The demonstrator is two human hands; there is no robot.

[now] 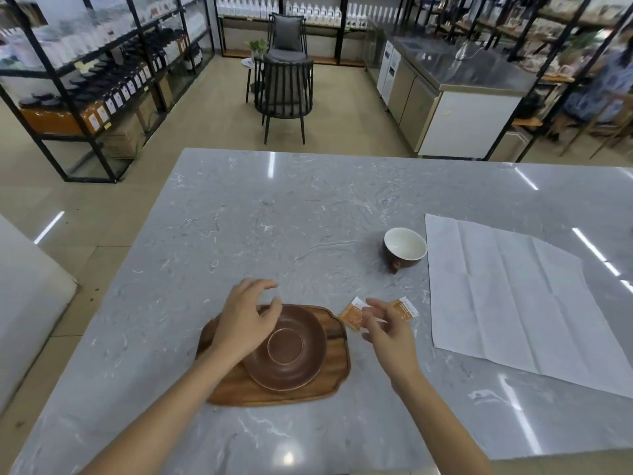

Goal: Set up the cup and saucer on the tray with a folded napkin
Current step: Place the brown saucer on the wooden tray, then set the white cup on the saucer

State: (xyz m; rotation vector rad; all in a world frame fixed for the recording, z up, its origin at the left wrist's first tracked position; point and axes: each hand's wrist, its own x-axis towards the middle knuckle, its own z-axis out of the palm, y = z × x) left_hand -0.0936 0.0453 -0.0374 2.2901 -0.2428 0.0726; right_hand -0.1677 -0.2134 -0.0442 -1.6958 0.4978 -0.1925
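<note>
On the grey marbled table (pixel 308 207), two orange sachets (pixel 352 313) lie just right of the wooden tray (pixel 308 392); the right-hand sachet is partly hidden behind the right hand (pixel 390 334). Nothing lies between the tray and the cup (pixel 405 248).

The tray sits near the front edge, long axis running left to right. The brown saucer (pixel 291 365) rests on it, well facing up, overhanging the tray's centre toward the right. The cup stands upright on the bare table, well apart from the tray toward the back right, mouth up, its rim just beside the napkin's left edge. The napkin (pixel 513 296) lies unfolded and flat on the right, creases visible.

The left hand (pixel 239 323) is over the saucer's left rim, fingers spread and curled, holding nothing; contact with the saucer cannot be told. The right hand hovers right of the tray, fingers loosely parted, empty.

Beyond the table: tiled floor, dark chairs (pixel 284 94), black shelving with bottles (pixel 102 80), a steel counter (pixel 462 73).
</note>
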